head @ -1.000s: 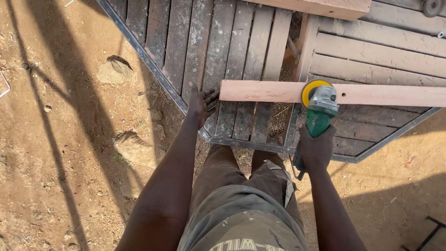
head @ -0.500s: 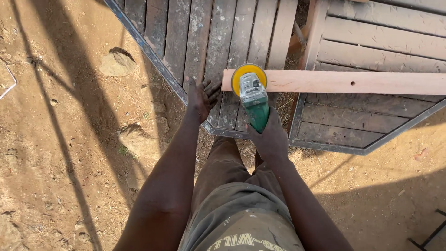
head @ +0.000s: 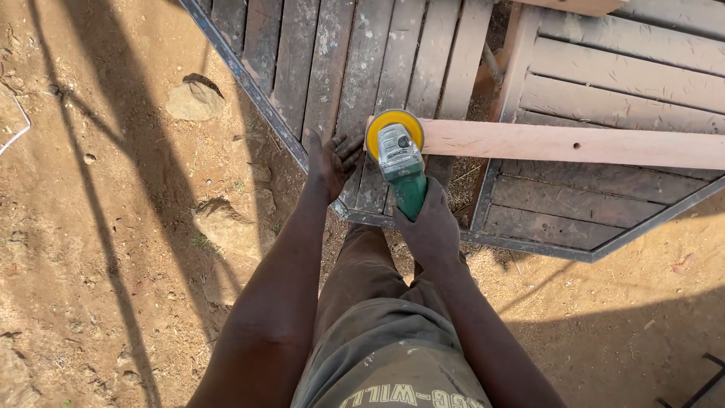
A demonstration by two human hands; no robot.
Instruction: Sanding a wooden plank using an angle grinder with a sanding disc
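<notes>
Bare sandy ground (head: 113,249) underfoot, crossed by long shadows, stones scattered left. Nearest, right hand (head: 432,227) wrapped tight round green angle grinder (head: 400,162), yellow disc (head: 394,125) set on near end of pale wooden plank (head: 574,143). Just beside, left hand (head: 331,162) spread wide, fingers splayed, pressed flat on weathered slatted surface (head: 317,68), close to plank's end. Beyond, plank lying crosswise over second slatted panel (head: 627,83), running off right.
</notes>
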